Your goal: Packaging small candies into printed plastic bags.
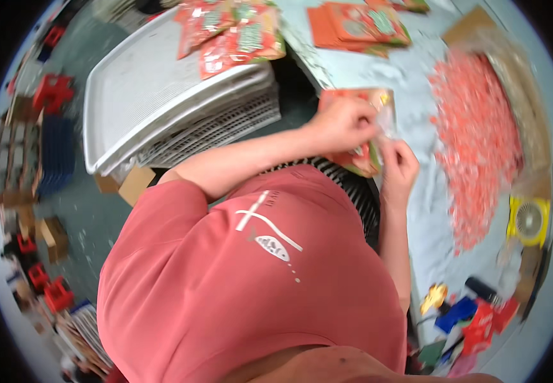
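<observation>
Here, orange packet (359,94): at the near edge of the pale table (417,204), in front of the person; its longer side appears to run up and down in the view, though a hand covers much of it.
Left hand (345,124): the nearer of the two, lying across the packet's middle from the left, its fingers curled toward the packet's right edge.
Right hand (399,167): just beside the packet, to its lower right, thumb and fingers drawn together and pointing up toward the left fingertips.
Pale film (386,122): a small whitish piece between the two sets of fingertips, at the packet's right side; blur hides whether either hand has closed on it.
Red wrapped pieces (474,150): heaped on the table to the right, well apart from the packet, with the right hand nearer to them.
Flat packets (359,27): stacked on the table beyond the hands.
More packets (241,46): at the far end of the white tray (142,89), up and left of the left hand.
Yellow fan (529,221): right of the heap's lower end.
</observation>
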{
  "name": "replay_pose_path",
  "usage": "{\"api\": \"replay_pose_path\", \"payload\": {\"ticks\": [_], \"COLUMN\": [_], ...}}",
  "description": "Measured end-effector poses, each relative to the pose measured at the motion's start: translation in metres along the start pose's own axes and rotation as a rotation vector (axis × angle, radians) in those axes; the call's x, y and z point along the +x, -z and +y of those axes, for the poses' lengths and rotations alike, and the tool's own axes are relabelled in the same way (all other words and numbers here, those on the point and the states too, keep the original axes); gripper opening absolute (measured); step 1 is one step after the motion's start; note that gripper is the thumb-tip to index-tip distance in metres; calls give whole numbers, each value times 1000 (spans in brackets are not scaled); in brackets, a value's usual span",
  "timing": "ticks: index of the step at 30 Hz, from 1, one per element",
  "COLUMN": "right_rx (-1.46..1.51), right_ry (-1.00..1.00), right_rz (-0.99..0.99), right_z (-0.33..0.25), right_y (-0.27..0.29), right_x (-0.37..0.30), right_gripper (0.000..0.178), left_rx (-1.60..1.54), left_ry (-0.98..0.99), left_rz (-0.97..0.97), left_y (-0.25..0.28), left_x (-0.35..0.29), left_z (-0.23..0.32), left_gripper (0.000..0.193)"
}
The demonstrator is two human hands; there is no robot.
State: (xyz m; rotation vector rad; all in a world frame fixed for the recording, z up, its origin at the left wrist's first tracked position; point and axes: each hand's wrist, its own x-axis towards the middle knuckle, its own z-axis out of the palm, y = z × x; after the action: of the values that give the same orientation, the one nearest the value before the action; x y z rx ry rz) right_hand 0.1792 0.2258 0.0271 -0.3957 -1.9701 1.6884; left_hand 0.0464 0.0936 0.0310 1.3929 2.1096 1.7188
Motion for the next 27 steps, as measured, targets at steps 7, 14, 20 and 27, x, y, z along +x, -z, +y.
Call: {"api": "replay_pose_path", "payload": {"ticks": [7, 14, 20, 27], "right_rx": [-223, -675, -1083, -185], "right_ry": [31, 698, 833, -459], "right_rz": [17, 265, 47, -292], "right_z": [-10, -13, -12, -12], "right_y": [3, -1, 11, 22], "right_x": [-3, 5, -1, 5], "right_gripper": [21, 12, 10, 14], "left_rx": [-313, -951, -460, -36], "left_ry": [270, 520, 268, 281], "left_rz": [50, -3, 35, -16], "left_y": [-9, -5, -23, -28], "left_x": [-22, -19, -14, -20], "left_z": [23, 41, 34, 17], "left_gripper": [16, 13, 16, 15]}}
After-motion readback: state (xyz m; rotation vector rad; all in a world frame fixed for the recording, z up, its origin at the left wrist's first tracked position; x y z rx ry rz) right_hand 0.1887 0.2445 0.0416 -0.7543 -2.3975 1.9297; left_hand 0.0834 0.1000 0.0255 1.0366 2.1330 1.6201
